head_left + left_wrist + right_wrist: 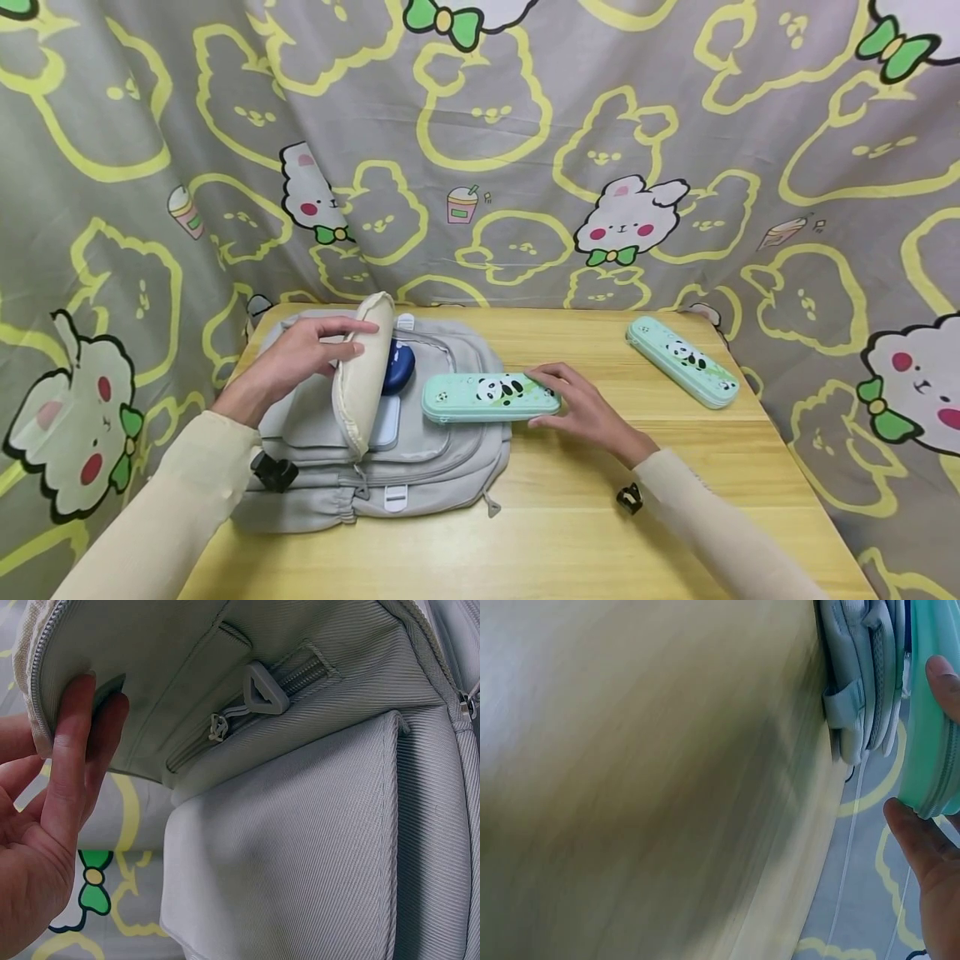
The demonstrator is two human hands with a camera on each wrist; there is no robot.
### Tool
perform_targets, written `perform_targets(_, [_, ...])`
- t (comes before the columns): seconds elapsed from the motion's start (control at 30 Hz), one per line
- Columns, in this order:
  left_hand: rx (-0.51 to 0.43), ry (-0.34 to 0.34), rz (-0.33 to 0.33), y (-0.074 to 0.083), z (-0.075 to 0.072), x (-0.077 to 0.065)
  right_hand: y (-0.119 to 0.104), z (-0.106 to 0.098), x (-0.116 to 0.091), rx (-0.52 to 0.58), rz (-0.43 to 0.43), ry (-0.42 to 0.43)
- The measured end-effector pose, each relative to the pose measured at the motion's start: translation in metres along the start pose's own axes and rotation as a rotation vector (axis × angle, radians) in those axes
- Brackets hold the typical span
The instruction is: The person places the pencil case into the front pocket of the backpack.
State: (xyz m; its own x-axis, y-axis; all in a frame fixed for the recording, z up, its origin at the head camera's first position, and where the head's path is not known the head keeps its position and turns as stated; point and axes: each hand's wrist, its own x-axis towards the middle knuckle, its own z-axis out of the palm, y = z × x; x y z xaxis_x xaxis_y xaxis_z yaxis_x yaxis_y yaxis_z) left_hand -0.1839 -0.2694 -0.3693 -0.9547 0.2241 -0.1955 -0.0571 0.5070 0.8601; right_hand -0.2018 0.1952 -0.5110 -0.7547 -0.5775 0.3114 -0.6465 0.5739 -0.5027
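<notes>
Right hand [583, 408]: thumb and fingers gripping one end of a mint-green pencil case [480, 400], panda print up, held level over the right side of the open backpack; contact with the bag cannot be told. Left hand [296, 354]: flap [365, 367] pinched between thumb and fingers, raised upright; zipped pocket [247, 712] on its inner face. Backpack [300, 417]: grey, lying on the table. Beside the flap: dark blue rounded item [400, 367]; pale blue flat item [386, 423]. Second pencil case [682, 362]: matching, far right of the wooden table [585, 517]. Behind: cartoon-print curtain [517, 192].
</notes>
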Motion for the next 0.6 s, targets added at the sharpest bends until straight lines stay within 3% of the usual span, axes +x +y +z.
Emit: perform_targets(0.6, [0.008,0.001,0.003,-0.001,0.0,0.0,-0.017,0.015,0.015,-0.001,-0.019,-0.037])
